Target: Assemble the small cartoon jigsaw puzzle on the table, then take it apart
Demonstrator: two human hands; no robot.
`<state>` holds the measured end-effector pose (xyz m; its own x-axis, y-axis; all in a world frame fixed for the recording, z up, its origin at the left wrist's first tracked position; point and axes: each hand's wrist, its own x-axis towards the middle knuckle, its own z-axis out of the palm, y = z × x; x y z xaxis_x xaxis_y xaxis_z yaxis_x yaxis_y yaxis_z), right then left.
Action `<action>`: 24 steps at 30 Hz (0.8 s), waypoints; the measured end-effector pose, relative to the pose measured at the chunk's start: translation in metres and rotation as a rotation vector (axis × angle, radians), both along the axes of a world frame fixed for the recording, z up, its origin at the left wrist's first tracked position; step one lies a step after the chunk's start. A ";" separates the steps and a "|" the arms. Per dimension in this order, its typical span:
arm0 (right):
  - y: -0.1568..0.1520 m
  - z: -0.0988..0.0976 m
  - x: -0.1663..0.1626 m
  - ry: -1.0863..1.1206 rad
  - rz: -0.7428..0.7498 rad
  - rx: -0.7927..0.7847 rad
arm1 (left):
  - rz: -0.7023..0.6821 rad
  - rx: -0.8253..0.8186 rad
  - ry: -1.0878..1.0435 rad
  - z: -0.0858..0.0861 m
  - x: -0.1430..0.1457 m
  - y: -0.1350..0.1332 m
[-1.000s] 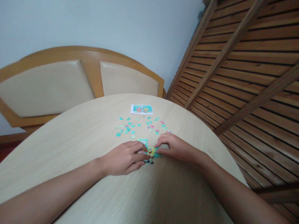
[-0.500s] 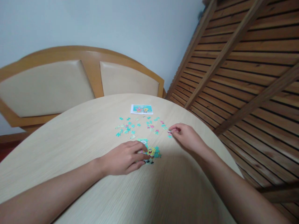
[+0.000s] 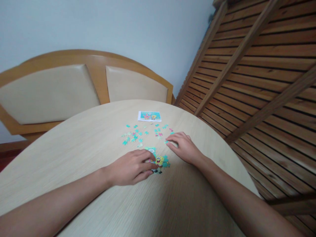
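Note:
My left hand [image 3: 134, 167] lies palm down with its fingers apart over the left part of a partly joined jigsaw puzzle [image 3: 160, 160]. A yellow cartoon figure on a teal ground shows beside its fingertips; the rest is hidden under them. To the right, my right hand [image 3: 184, 146] hovers low over the loose pieces, thumb and forefinger apart. Close to these fingertips is a teal puzzle piece [image 3: 166, 141], partly covered. Between the fingers I see nothing held.
Several loose teal, pink and pale pieces [image 3: 134, 138] lie scattered beyond the joined part. Behind them is a picture card [image 3: 149, 116] on the round wooden table [image 3: 103, 204]. A padded bench back [image 3: 138, 82] stands at the far edge, and a slatted wooden panel [image 3: 247, 75] at the right.
My right hand has moved left from the pieces at the far right, and its pinched fingers have parted. The left hand stays in place on the puzzle.

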<state>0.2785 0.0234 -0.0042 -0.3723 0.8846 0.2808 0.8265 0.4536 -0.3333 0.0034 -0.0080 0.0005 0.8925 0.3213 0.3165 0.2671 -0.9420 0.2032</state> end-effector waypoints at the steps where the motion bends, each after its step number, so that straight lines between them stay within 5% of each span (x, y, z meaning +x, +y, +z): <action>1: 0.000 0.002 0.001 0.003 -0.005 0.002 | 0.001 -0.001 0.005 0.000 0.000 0.000; 24: 0.005 0.002 0.008 -0.016 -0.038 0.035 | 0.002 0.002 0.026 0.000 0.000 0.000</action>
